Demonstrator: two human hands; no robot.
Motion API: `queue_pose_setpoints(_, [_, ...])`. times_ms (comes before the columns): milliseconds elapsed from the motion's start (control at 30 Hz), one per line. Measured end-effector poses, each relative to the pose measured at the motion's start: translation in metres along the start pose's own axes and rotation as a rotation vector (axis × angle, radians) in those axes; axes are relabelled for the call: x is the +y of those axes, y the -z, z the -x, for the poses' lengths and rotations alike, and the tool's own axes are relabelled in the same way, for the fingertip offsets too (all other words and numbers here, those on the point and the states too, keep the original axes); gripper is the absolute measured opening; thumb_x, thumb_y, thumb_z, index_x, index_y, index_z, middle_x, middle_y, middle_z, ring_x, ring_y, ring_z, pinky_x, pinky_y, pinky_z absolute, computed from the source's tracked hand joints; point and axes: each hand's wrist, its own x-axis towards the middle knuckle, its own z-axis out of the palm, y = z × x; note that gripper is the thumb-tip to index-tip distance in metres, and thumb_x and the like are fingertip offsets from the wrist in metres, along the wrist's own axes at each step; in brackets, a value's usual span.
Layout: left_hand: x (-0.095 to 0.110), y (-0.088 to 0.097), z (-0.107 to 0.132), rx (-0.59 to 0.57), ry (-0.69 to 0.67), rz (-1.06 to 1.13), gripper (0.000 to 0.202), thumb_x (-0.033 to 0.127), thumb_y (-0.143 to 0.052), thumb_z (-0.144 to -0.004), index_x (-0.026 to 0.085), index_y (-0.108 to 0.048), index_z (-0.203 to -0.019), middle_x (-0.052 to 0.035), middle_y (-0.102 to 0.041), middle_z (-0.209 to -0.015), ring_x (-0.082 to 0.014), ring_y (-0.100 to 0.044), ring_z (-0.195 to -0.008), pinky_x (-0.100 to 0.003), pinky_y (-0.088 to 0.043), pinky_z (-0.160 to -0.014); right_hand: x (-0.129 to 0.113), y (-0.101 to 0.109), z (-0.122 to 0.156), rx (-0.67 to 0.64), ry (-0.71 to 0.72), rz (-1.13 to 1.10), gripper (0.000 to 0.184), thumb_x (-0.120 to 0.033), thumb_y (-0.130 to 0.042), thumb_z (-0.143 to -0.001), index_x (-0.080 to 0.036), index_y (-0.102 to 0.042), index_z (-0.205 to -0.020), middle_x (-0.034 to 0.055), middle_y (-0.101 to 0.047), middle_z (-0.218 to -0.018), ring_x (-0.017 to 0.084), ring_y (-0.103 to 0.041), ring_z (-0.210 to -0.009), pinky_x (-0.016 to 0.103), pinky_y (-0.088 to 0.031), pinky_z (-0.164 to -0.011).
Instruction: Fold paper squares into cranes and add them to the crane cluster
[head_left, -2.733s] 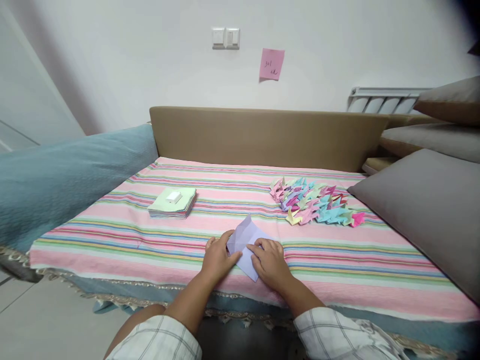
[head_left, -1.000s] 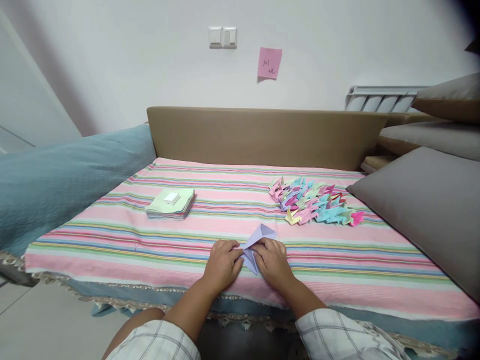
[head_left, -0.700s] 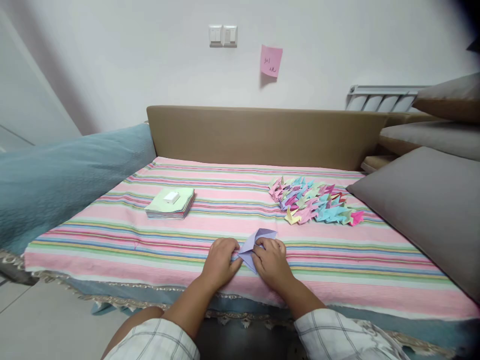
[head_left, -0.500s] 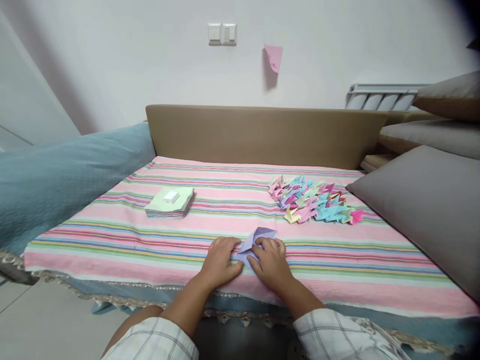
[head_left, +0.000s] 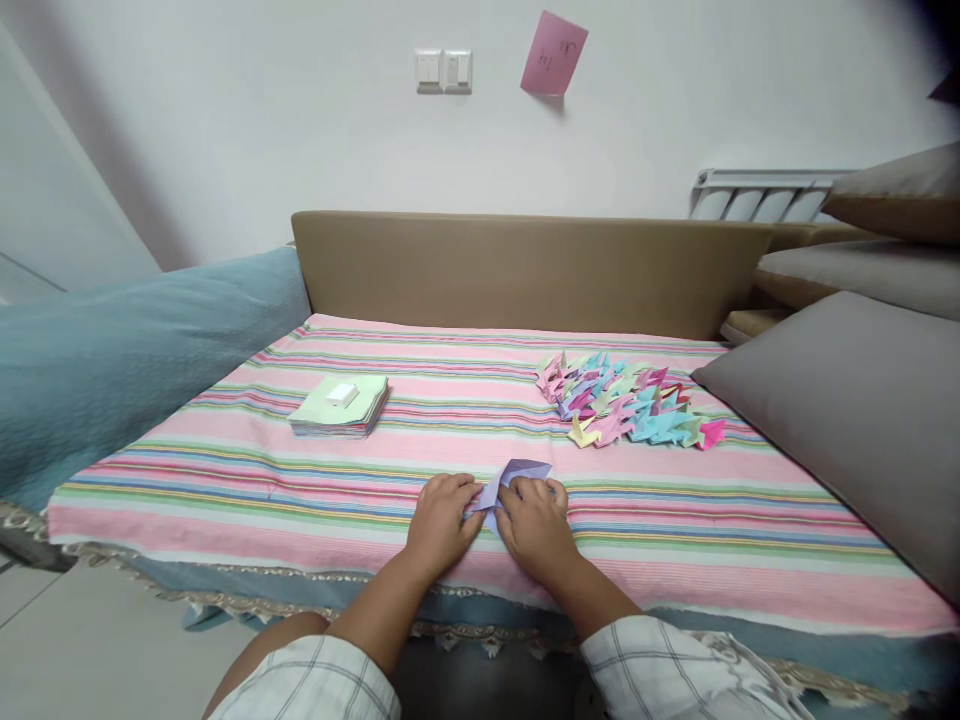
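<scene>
A small lilac paper (head_left: 516,472), partly folded, lies near the front edge of a striped cloth (head_left: 225,470). My left hand (head_left: 441,520) presses its left side with fingers curled. My right hand (head_left: 534,522) covers its right side, fingertips pinching down on a fold. Most of the paper is hidden under both hands; only a pointed flap shows behind them.
A stack of square coloured papers (head_left: 339,408) with a small white object on top lies at the back left. A heap of folded paper cranes (head_left: 622,402) lies at the back right. Grey cushions (head_left: 847,410) border the right side, a blue cushion (head_left: 120,350) the left. A pink note (head_left: 553,54) hangs loose on the wall.
The lilac paper has been folded from a larger sheet to a small shape, and both hands have closed in over it. The pink wall note has flapped upward.
</scene>
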Motion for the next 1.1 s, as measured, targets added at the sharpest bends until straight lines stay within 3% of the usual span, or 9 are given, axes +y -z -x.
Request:
queue_pose_setpoints(267, [0.000, 0.001, 0.001, -0.002, -0.019, -0.034, 0.031, 0.023, -0.059, -0.075, 0.027, -0.066, -0.105, -0.0053, -0.061, -0.112, -0.0240, -0.051, -0.103, -0.043, -0.040, -0.091, 0.004, 0.010, 0.004, -0.021, 0.047, -0.012, 0.017, -0.025, -0.050, -0.085, -0.027, -0.064, -0.096, 0.0032, -0.061, -0.097, 0.020, -0.049, -0.091, 0.044, -0.016, -0.097])
queue_pose_setpoints(567, [0.002, 0.007, 0.001, -0.047, -0.067, -0.059, 0.038, 0.018, -0.054, -0.073, 0.027, -0.065, -0.108, -0.0052, -0.060, -0.116, -0.0246, -0.050, -0.105, -0.044, -0.037, -0.094, 0.008, 0.018, 0.011, -0.051, 0.087, -0.029, 0.015, -0.020, -0.053, -0.081, -0.022, -0.063, -0.069, 0.0006, -0.062, -0.081, 0.017, -0.050, -0.084, 0.041, -0.017, -0.097])
queue_pose_setpoints(800, [0.009, 0.000, -0.004, 0.003, -0.002, -0.141, 0.021, 0.026, -0.050, -0.083, 0.028, -0.068, -0.094, -0.0034, -0.062, -0.109, -0.0231, -0.051, -0.100, -0.042, -0.038, -0.089, 0.009, 0.017, 0.010, -0.056, 0.078, -0.039, 0.017, -0.020, -0.051, -0.082, -0.022, -0.063, -0.070, 0.0012, -0.062, -0.081, 0.018, -0.050, -0.084, 0.041, -0.020, -0.095])
queue_pose_setpoints(1000, [0.014, -0.008, -0.006, 0.008, -0.003, -0.231, 0.038, 0.017, -0.051, -0.077, 0.030, -0.060, -0.111, -0.0044, -0.052, -0.128, -0.0285, -0.046, -0.111, -0.048, -0.033, -0.093, 0.009, 0.013, 0.010, -0.066, 0.059, -0.058, 0.017, -0.019, -0.052, -0.082, -0.021, -0.063, -0.070, 0.0011, -0.063, -0.083, 0.017, -0.051, -0.084, 0.040, -0.021, -0.094])
queue_pose_setpoints(1100, [0.014, -0.008, -0.006, -0.020, -0.006, -0.256, 0.039, 0.018, -0.050, -0.077, 0.031, -0.059, -0.113, -0.0048, -0.051, -0.130, -0.0287, -0.045, -0.112, -0.049, -0.032, -0.093, 0.010, 0.021, 0.006, -0.124, 0.056, -0.066, 0.017, -0.020, -0.051, -0.082, -0.021, -0.065, -0.073, 0.0019, -0.064, -0.083, 0.017, -0.052, -0.085, 0.040, -0.023, -0.094])
